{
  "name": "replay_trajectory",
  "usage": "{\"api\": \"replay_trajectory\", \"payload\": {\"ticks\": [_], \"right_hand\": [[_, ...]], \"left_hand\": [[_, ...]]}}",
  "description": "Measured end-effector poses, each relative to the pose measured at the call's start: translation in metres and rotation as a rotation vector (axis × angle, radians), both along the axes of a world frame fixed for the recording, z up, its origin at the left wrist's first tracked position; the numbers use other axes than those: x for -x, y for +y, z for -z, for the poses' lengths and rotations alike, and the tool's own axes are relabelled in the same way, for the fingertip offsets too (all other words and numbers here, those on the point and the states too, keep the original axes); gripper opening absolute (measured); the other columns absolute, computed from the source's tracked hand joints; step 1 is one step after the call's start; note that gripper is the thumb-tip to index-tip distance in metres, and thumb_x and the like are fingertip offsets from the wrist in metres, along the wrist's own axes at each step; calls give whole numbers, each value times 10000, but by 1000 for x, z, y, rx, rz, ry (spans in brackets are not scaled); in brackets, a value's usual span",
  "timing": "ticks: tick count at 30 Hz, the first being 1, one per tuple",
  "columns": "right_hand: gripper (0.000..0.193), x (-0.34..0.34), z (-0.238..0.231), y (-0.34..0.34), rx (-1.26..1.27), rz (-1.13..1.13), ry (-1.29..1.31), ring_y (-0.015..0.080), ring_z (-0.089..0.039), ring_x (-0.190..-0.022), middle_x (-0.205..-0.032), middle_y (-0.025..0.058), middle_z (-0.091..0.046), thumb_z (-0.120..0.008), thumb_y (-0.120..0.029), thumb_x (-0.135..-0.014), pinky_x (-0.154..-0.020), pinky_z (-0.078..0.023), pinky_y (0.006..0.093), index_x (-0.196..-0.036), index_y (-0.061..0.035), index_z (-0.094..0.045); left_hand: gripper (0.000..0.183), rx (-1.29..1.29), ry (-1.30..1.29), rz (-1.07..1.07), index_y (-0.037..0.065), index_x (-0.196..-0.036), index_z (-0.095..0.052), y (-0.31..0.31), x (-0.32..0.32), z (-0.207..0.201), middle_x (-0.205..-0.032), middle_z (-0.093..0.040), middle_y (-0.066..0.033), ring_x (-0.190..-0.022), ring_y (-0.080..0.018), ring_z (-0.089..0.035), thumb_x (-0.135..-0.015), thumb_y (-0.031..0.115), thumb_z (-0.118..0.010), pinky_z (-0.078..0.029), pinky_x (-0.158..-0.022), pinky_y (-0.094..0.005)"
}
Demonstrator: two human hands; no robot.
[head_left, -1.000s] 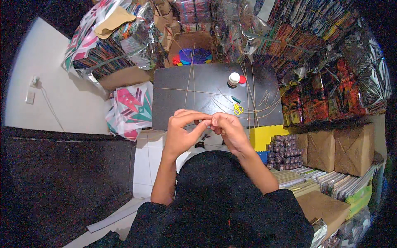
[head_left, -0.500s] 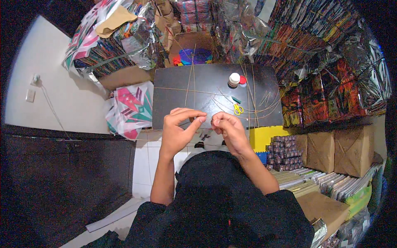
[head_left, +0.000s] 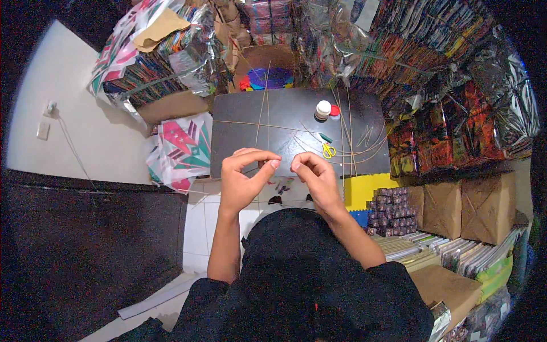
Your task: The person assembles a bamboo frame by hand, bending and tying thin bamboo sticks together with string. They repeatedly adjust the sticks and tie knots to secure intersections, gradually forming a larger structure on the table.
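Both my hands hover in front of the near edge of the dark table (head_left: pixel 296 102), a small gap between their fingertips. My left hand (head_left: pixel 242 179) has thumb and forefinger brought together at the tips. My right hand (head_left: pixel 319 185) is curled the same way, its fingertips pinched opposite the left. Whatever lies in either pinch is too fine to make out. Beyond them, yellow-handled scissors (head_left: pixel 329 150) rest beside a small dark green object (head_left: pixel 325 138). Several long thin sticks (head_left: pixel 239 123) cross the tabletop. A white-capped bottle (head_left: pixel 323 109) stands farther back, with a red-lidded container (head_left: pixel 335 110) beside it.
Wrapped stacks of colourful sheets (head_left: pixel 421 51) rise behind and to the right. Printed sheets (head_left: pixel 179 145) hang at the table's left. Small dark boxes (head_left: pixel 390 211) are piled by a yellow panel (head_left: pixel 367 191). Brown cartons (head_left: pixel 487 208) stand right; a dark door (head_left: pixel 97 239) is left.
The fingertips of my two hands have drawn slightly apart, the left hand shifting a little to the left. The things on the table have stayed in place.
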State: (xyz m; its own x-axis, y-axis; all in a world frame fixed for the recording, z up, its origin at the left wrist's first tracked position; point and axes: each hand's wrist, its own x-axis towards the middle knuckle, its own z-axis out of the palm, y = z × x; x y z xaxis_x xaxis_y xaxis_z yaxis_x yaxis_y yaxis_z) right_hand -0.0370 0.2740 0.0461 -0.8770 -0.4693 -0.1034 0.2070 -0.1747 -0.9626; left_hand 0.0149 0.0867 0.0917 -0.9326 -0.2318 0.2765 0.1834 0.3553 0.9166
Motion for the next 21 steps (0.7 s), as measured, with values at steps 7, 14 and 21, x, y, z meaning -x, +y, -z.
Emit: {"api": "replay_trajectory", "payload": {"ticks": [7,14,21], "right_hand": [[169,-4,-4,-5,1,-8,-104,54,-582,-804,-882,-30,-676,-708,-197,-984,-713,-460,232,-1009,-32,-733],[218,-7,2,-8,56,-41,-90,57,-581,-803,-886,-29,-678,-723,-244,-983,-716,-457,229,-1046,-36,-743],[225,-6,0,-10,105,-30,-88,65,-573,-798,-908,-11,-680,-697,-225,-1000,-726,-466,237,-1071,-13,-725]], "left_hand": [[86,87,18,-7,55,-899,-799,3,-1,0,-793,-749,-50,-742,-151,-665,-830,106,-796,-452,-837,-333],[82,93,14,-9,65,-889,-797,5,-3,4,-786,-751,-45,-746,-148,-675,-832,124,-798,-448,-843,-330],[87,194,36,-21,75,-880,-793,6,-3,4,-817,-763,-50,-745,-162,-687,-827,143,-803,-447,-854,-341]]}}
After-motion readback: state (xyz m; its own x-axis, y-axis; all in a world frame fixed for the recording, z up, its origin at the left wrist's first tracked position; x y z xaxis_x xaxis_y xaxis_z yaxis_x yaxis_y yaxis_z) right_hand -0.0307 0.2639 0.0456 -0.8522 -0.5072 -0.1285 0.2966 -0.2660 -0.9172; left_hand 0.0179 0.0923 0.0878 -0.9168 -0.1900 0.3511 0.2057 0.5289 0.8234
